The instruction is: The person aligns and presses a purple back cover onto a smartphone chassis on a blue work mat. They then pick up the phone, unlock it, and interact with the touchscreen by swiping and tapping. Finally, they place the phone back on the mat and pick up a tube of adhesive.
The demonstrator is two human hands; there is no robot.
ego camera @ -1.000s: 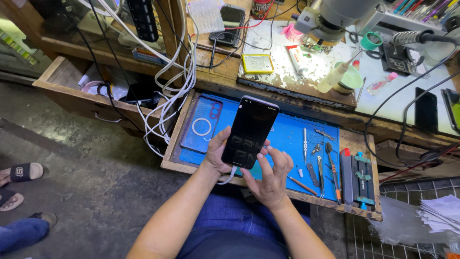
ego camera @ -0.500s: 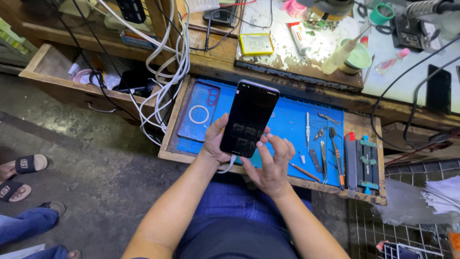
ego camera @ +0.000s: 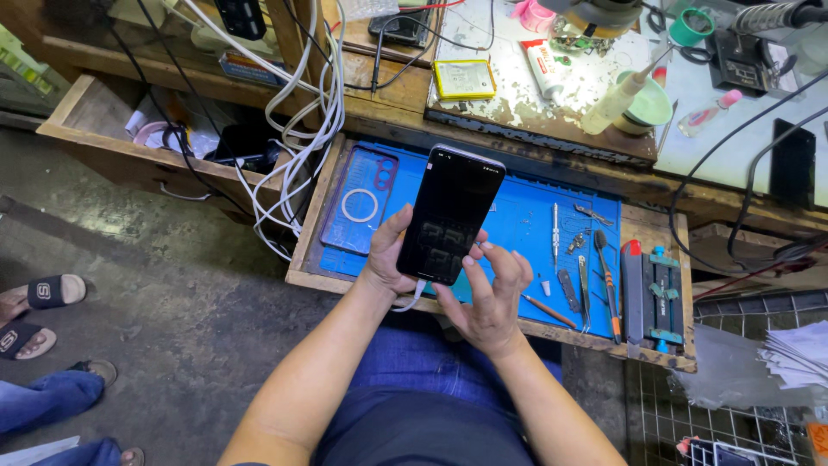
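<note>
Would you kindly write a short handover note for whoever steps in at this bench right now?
Left hand: holds the phone upright by its lower edge, dark screen facing up, over the blue mat.
Right hand: beside the phone's lower right corner, fingertips at its edge, holding nothing.
A white cable hangs from the phone's bottom end.
On the mat: a clear case to the left; tweezers and a screwdriver to the right, untouched.
Done: phone is in hand and cabled. Left: the screen shows nothing readable; phone looks unopened.
</note>
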